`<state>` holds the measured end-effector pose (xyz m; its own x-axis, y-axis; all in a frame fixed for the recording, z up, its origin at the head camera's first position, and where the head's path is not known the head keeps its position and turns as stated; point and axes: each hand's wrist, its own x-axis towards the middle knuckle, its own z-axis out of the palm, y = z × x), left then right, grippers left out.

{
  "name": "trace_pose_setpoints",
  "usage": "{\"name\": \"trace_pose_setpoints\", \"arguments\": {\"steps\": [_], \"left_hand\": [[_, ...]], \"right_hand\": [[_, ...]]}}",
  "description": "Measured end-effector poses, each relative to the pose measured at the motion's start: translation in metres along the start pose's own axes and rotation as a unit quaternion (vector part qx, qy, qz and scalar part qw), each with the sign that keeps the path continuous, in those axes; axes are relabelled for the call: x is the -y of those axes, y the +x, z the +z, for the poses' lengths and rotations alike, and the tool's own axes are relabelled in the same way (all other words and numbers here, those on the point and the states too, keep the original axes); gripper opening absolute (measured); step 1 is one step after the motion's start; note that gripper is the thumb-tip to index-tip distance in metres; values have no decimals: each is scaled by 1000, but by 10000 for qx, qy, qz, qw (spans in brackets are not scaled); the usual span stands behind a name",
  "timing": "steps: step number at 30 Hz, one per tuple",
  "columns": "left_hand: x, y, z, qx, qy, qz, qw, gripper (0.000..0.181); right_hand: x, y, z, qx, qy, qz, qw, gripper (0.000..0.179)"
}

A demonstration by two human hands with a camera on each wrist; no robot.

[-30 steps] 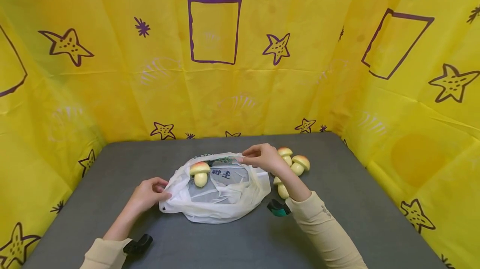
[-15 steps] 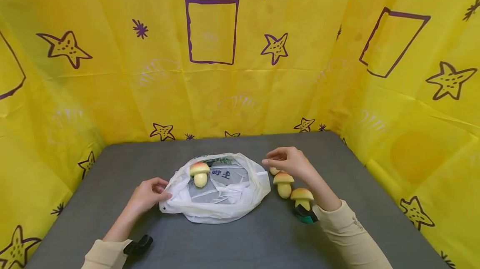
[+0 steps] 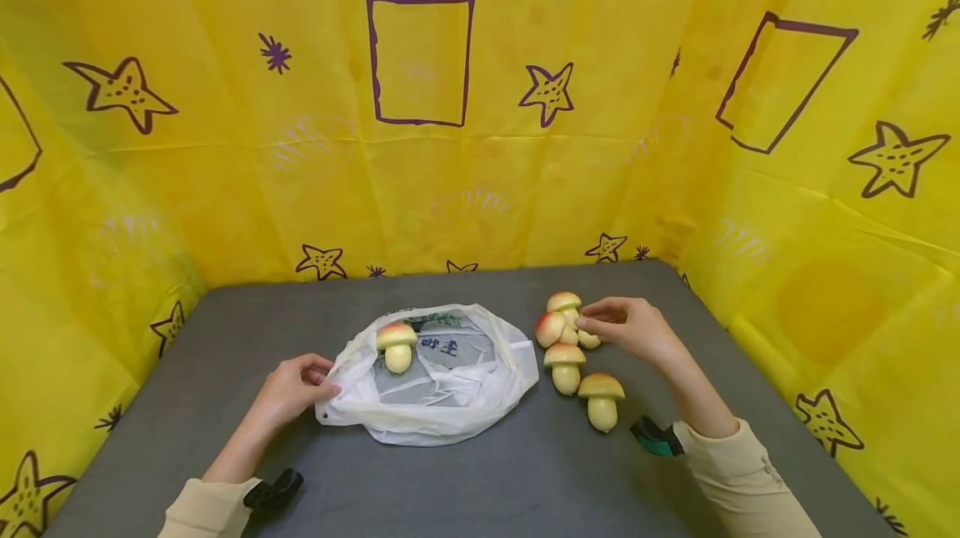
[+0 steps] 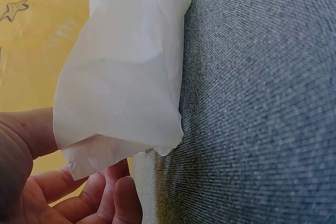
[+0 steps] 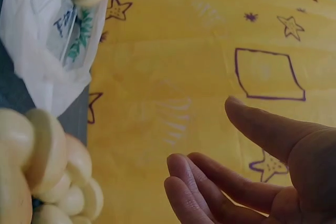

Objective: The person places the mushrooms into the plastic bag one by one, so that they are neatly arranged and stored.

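Note:
A white plastic bag [image 3: 442,428] lies with its mouth spread wide, and one toy mushroom [image 3: 397,348] with a reddish-yellow cap sits inside toward the left. My left hand [image 3: 291,392] pinches the bag's left rim between thumb and fingers; the left wrist view shows the thumb behind the white plastic. To the right of the bag is a group of several toy mushrooms [image 3: 564,367]. Above the far part of that group hovers my right hand [image 3: 633,328], thumb and fingers apart. In the right wrist view its fingers [image 5: 231,179] hold nothing.
A grey cloth-covered table [image 3: 450,488] carries everything. Yellow curtains [image 3: 480,163] with purple stars and frames enclose the back and both sides. One toy mushroom [image 3: 602,401] lies nearest the front of the group.
My right hand has let go of the bag's far right rim and moved right, over the mushrooms, uncovering more of them. My left hand keeps its hold on the bag.

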<state>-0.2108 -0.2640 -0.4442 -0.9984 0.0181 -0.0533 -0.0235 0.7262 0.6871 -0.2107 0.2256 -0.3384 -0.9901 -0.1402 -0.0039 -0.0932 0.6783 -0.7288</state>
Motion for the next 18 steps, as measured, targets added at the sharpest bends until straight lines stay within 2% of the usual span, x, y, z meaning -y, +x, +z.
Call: {"name": "trace_pose_setpoints", "arguments": {"steps": [8,18], "left_hand": [[2,0,-1,-20,37,126,9999,43],[4,1,1,26,28,6,10000,41]], "right_hand": [[-24,-14,-14,44,216,268,9994,50],[-50,-25,-16,264,350,546,9975,52]]}}
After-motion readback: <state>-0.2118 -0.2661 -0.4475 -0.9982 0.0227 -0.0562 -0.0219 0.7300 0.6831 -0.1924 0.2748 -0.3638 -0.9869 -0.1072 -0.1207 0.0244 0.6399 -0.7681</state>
